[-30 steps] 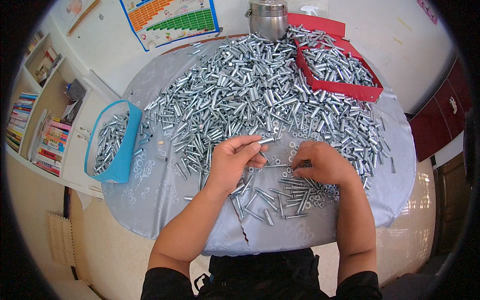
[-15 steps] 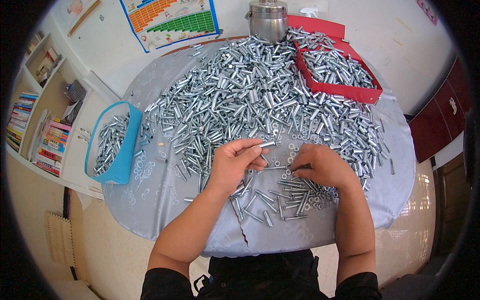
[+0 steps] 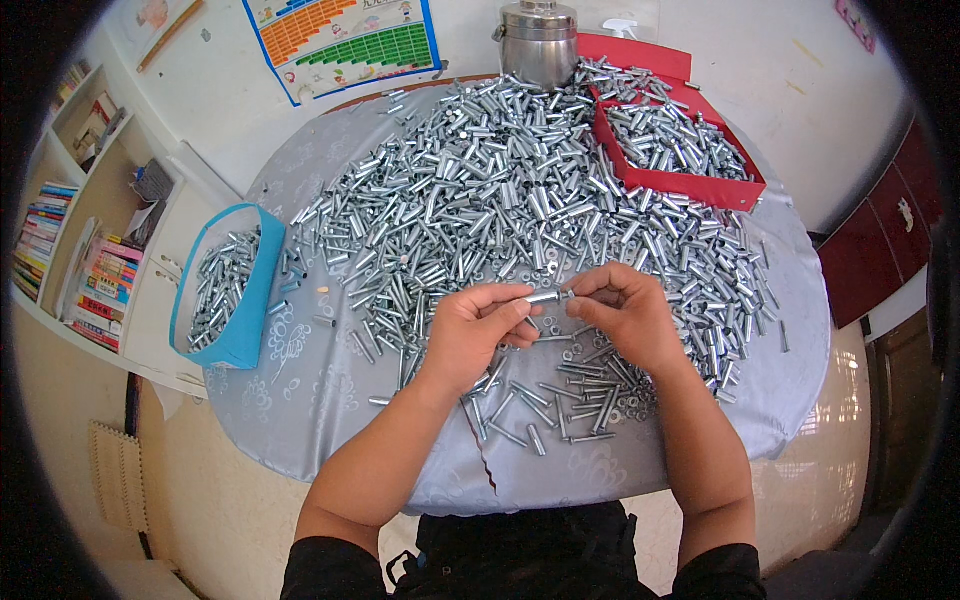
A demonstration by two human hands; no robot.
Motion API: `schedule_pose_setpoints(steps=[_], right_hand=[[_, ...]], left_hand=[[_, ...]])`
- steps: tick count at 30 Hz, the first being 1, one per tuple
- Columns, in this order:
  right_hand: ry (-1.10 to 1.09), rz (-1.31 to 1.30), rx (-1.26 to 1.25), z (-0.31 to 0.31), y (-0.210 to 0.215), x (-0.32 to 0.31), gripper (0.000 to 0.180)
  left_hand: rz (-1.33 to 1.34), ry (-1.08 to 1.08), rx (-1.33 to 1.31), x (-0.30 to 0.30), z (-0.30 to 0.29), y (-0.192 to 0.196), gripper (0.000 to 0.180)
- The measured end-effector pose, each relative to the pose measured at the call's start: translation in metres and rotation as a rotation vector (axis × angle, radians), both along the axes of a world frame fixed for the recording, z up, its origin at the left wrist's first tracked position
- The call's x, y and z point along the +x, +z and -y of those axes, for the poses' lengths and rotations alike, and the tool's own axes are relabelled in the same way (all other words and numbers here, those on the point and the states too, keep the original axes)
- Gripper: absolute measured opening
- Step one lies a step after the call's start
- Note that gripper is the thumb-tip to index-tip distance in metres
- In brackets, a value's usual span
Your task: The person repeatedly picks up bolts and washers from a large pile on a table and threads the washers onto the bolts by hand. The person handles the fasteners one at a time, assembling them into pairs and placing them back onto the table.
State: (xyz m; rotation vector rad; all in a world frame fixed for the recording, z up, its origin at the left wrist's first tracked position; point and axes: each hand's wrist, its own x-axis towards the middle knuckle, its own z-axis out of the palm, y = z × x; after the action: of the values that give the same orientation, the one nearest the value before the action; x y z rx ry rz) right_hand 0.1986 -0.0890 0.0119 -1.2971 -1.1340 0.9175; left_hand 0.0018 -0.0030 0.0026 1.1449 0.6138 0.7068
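1. Tube [image 3: 545, 297]: metal, smooth and glossy;
2. Bolts [image 3: 508, 434]: also metal, shiny;
3. Pot [image 3: 540, 52]: metal, polished;
4. Cloth [image 3: 310, 425]: satin-like fabric, with soft sheen;
5. Red box [image 3: 695, 187]: it seems cardboard, smooth;
6. Floor [image 3: 825, 445]: smooth, quite glossy;

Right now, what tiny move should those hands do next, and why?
Perhaps the right hand should press gently against the end of the silvery tube, because the left hand pinches it and the right hand is at or very near its free end.
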Motion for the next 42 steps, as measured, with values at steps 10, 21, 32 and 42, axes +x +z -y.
schedule_pose_setpoints(steps=[10,21,32,42], right_hand=[[0.009,0.062,-0.022,0.001,0.002,-0.001,0.019],[0.072,0.148,-0.276,0.002,0.007,0.003,0.028],[0.128,0.233,-0.091,0.001,-0.003,0.011,0.017],[0.121,0.196,-0.096,0.0,-0.004,0.01,0.018]], left_hand=[[-0.011,-0.015,0.025,0.0,0.001,0.001,0.023],[-0.037,-0.057,0.057,-0.002,0.001,0.001,0.024],[-0.018,-0.034,0.036,-0.001,0.001,0.003,0.024],[-0.012,-0.034,0.043,-0.001,0.001,0.003,0.024]])
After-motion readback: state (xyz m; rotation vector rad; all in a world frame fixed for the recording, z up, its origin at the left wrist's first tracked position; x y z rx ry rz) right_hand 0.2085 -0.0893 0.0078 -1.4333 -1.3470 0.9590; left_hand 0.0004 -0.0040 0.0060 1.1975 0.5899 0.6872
